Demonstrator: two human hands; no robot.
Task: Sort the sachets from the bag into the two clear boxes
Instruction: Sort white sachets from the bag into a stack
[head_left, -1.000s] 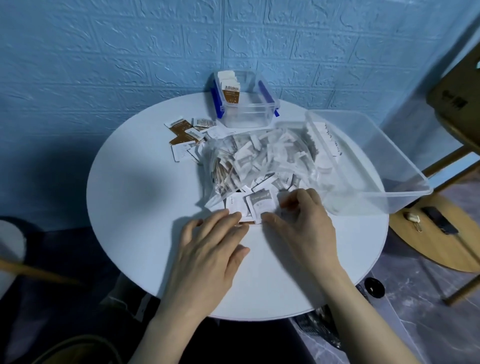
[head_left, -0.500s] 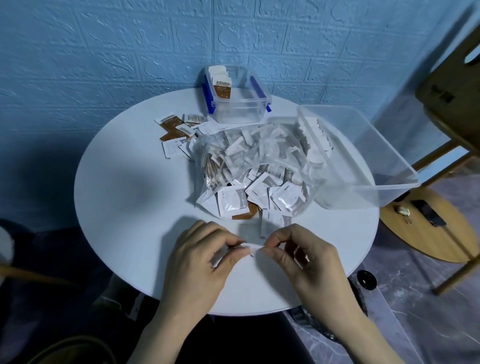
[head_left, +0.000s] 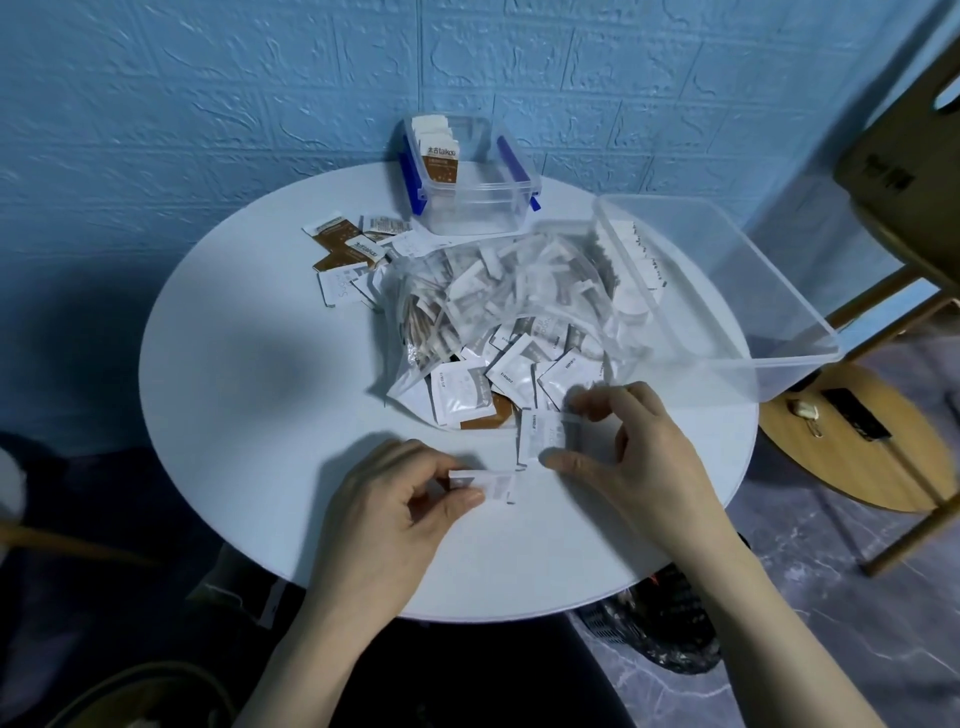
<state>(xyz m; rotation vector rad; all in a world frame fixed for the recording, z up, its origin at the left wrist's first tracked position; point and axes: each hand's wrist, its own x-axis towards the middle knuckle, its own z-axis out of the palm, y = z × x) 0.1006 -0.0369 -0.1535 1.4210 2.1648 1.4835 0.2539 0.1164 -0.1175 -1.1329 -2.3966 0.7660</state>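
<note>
Between thumb and forefinger of the left hand (head_left: 395, 499) sits a white sachet (head_left: 485, 484), pinched by one short edge just nearer the person than the bag (head_left: 498, 317). The right hand (head_left: 639, 457) pinches a second white sachet (head_left: 545, 434) at its right side, right at the bag's open mouth. These packets look thin, nearly weightless and floppy, with slick film faces, so I judge an edge pinch at the sealed rim the safest hold; several could easily cling together. Out from the fingers, the bag lies slumped and clear, spilling white and brown sachets toward the person. Beyond the bag stands the small clear box (head_left: 467, 182) with blue clips, brown-and-white sachets upright at its left end. Right of the bag, the large clear box (head_left: 727, 291) holds a row of white ones along its near wall. Left of the bag lie loose sachets (head_left: 348, 254). All rest on a round white table (head_left: 249, 374), smooth, against a blue textured wall (head_left: 208, 104); wooden furniture (head_left: 852, 452) stands off to the right.
</note>
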